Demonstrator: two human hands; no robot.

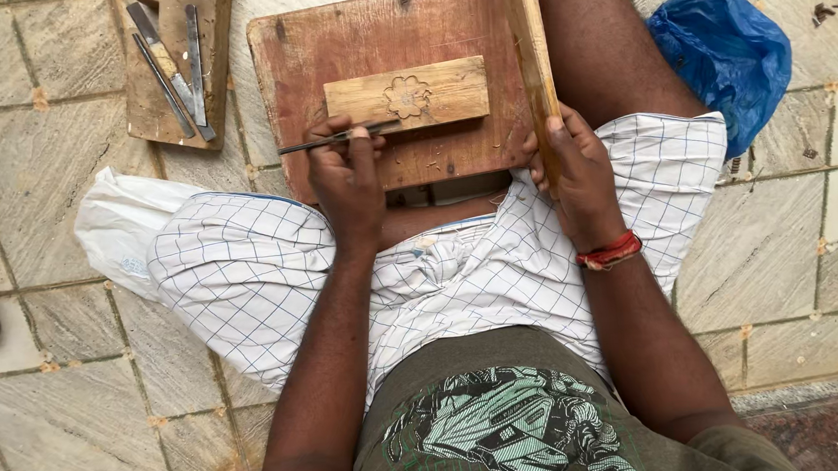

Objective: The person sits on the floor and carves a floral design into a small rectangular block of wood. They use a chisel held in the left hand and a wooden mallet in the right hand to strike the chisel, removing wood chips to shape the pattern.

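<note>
On the person's lap, above the checked cloth (pixel 252 269), the left hand (pixel 350 176) is closed around a thin metal chisel (pixel 327 140). Its tip lies on the lower edge of a small pale wood block (pixel 447 89), just below a flower (pixel 407 96) carved in it. The right hand (pixel 573 168) is closed around a long wooden stick (pixel 531 47), held nearly upright beside the block, probably so that it can serve as a mallet. The block lies on a wider reddish board (pixel 295 56), which gives it a flat support near the knees. The two hands are well apart, one at each side of the block. Further out, on the tiled floor (pixel 22 127), more chisels (pixel 171 66) rest on another board, within reach on the left. A blue plastic bag (pixel 728 47) lies at the right.
</note>
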